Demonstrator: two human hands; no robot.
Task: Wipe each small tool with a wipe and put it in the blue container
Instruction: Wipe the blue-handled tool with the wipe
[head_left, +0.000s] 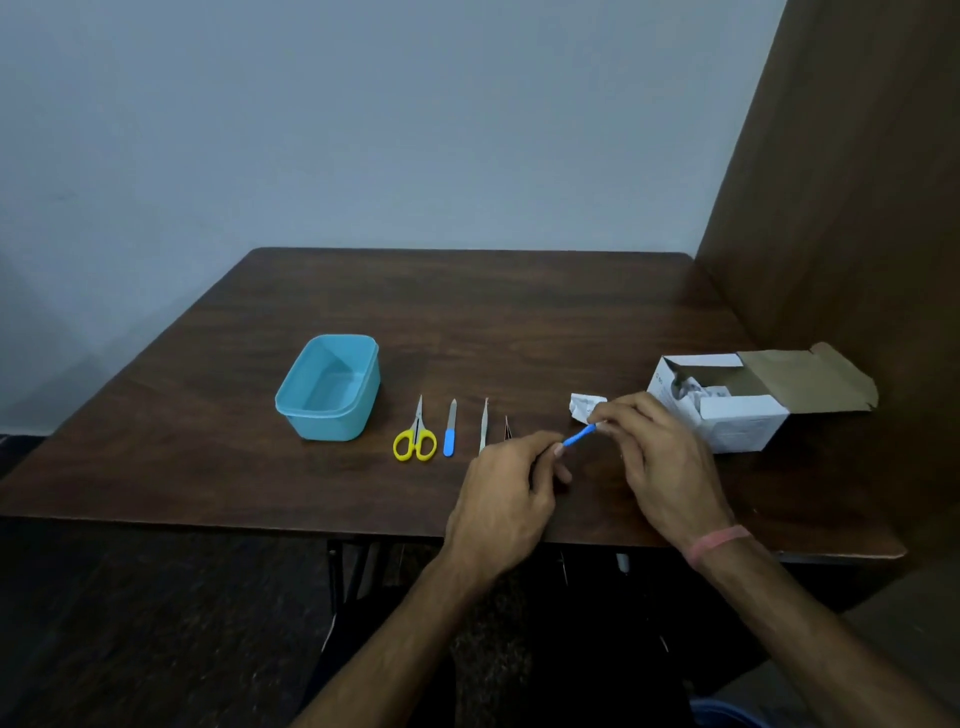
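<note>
Left hand (511, 483) pinches the blue tool (578, 436); right hand (657, 452) pinches the wipe (586, 406) around its far end. Best practice: rub the full length, then place it in the container (328, 387).

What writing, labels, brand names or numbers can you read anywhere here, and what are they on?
None can be read.
White cardboard box: faint dark marks on its left face, too small and blurred to make out.
Blue container, yellow scissors, nail file and wipe: no print visible.
</note>
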